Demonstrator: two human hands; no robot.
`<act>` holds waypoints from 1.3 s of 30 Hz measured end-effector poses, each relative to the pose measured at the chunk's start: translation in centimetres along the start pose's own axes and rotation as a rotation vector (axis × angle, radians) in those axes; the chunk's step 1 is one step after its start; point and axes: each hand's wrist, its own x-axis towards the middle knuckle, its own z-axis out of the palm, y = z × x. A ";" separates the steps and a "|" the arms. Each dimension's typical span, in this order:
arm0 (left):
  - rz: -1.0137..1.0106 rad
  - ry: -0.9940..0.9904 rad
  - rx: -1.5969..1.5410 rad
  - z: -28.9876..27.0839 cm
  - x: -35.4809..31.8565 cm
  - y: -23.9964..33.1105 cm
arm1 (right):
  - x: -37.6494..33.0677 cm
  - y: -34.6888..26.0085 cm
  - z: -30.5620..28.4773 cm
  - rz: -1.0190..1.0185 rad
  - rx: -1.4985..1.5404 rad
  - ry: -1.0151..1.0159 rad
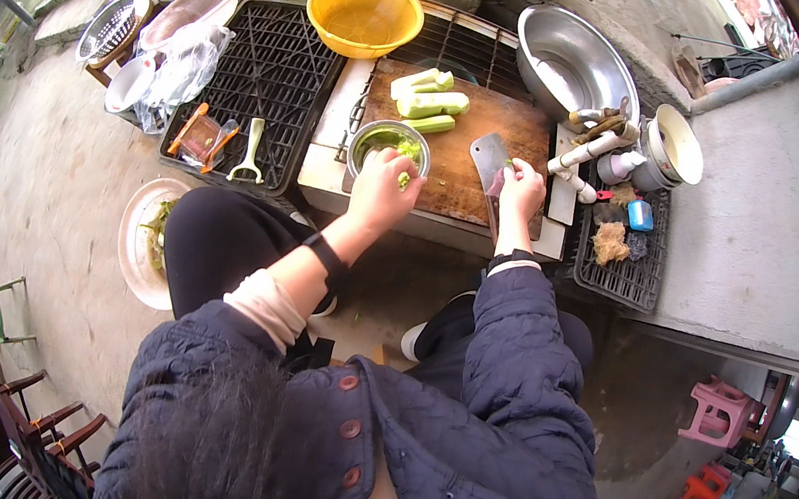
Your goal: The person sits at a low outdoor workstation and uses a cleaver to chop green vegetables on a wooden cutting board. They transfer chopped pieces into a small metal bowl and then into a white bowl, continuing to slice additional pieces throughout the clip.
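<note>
My left hand (382, 189) is curled over the near rim of a metal bowl (359, 150) with chopped green bits inside. Small green pieces (403, 180) show between its fingers. Just right of a cleaver (488, 157) lying on the wooden cutting board (465, 172), my right hand (525, 187) is closed, a small green bit (509, 164) at its fingertips. Its fingers are close to the blade; whether they touch it I cannot tell. Peeled pale-green stalk pieces (433, 105) lie at the back left of the board.
A yellow basin (364, 18) stands behind the board and a steel basin (602, 49) behind right. On the black crate (272, 71) at left lies a peeler (251, 151). White pipes (583, 158) rise right of the board. A plate with peelings (140, 266) is on the floor by my left leg.
</note>
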 end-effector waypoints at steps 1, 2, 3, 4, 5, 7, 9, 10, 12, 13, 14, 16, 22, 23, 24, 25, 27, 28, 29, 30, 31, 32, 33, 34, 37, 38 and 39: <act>-0.023 0.057 -0.018 0.1 -0.3 0.3 | 0.3 0.3 0.1 -0.034 -0.044 0.015; -0.110 0.072 -0.107 0.2 -0.7 0.4 | 0.4 0.7 0.2 -0.068 -0.090 0.028; -0.187 0.097 -0.198 0.3 -1.2 0.6 | 0.5 0.9 0.4 -0.076 -0.148 0.026; -0.269 0.120 -0.266 0.5 -1.8 0.9 | 0.6 1.0 0.6 -0.090 -0.144 0.068; -0.352 0.083 -0.398 0.6 -2.3 0.9 | 0.8 1.1 0.8 -0.122 -0.143 0.082; -0.558 0.020 -0.631 1.1 -3.4 1.0 | 1.0 1.4 1.0 -0.143 -0.160 0.085; -0.623 -0.044 -0.701 1.3 -4.2 0.9 | 1.3 1.5 1.3 -0.106 -0.166 0.097; -0.678 -0.075 -0.711 1.4 -4.5 0.8 | 1.5 1.6 1.5 -0.132 -0.175 0.106; -0.799 -0.133 -0.752 1.4 -4.9 0.6 | 1.9 1.8 1.9 -0.131 -0.231 0.086; -0.863 -0.159 -0.784 1.3 -5.0 0.4 | 2.0 1.8 2.1 -0.123 -0.269 0.073; -0.937 -0.191 -0.810 1.3 -5.0 0.2 | 2.2 1.9 2.3 -0.110 -0.310 0.062; -1.000 -0.205 -0.859 1.0 -4.9 0.0 | 2.4 1.8 2.3 -0.073 -0.377 0.022; -1.189 -0.091 -0.971 1.4 -4.8 -0.6 | 2.1 -3.1 1.0 -0.041 -0.203 0.074; -1.224 -0.037 -0.981 1.7 -4.8 -0.8 | 1.2 -4.9 1.0 -0.203 -0.031 0.098; -1.240 0.007 -1.019 1.8 -4.7 -1.0 | 0.2 -6.9 1.3 -0.234 0.138 -0.040; -1.230 0.051 -1.026 2.0 -4.6 -1.2 | -0.9 -9.0 1.6 -0.217 0.288 -0.187; -1.207 0.139 -1.042 2.5 -4.5 -1.5 | -4.5 -12.2 2.0 -0.408 0.434 -0.314; -1.202 0.172 -1.030 2.7 -4.4 -1.6 | -5.8 -13.4 2.0 -0.485 0.245 -0.410; -1.195 0.201 -1.068 2.8 -4.4 -1.6 | -6.9 -14.4 2.0 -0.637 0.099 -0.487; -1.177 0.250 -1.095 2.9 -4.3 -1.6 | -8.1 -15.0 1.7 -0.681 -0.084 -0.416; -1.157 0.297 -1.118 2.9 -4.3 -1.6 | -8.7 -15.4 1.3 -0.728 -0.035 -0.340; -1.134 0.332 -1.135 2.7 -4.2 -1.6 | -8.9 -15.6 0.9 -0.716 -0.031 -0.313; -1.153 0.363 -1.152 2.4 -4.1 -1.7 | -8.8 -15.8 0.5 -0.684 -0.039 -0.291; -1.141 0.387 -1.150 2.1 -3.9 -1.7 | -8.7 -15.9 0.2 -0.624 -0.006 -0.307; -1.161 0.426 -1.194 0.9 -2.9 -1.9 | -8.2 -16.1 -0.8 -0.654 -0.104 -0.471; -1.184 0.425 -1.208 0.4 -2.4 -1.9 | -7.7 -16.3 -1.0 -0.752 0.001 -0.363; -1.170 0.452 -1.240 -0.1 -1.8 -2.0 | -7.3 -16.6 -1.3 -0.813 0.082 -0.289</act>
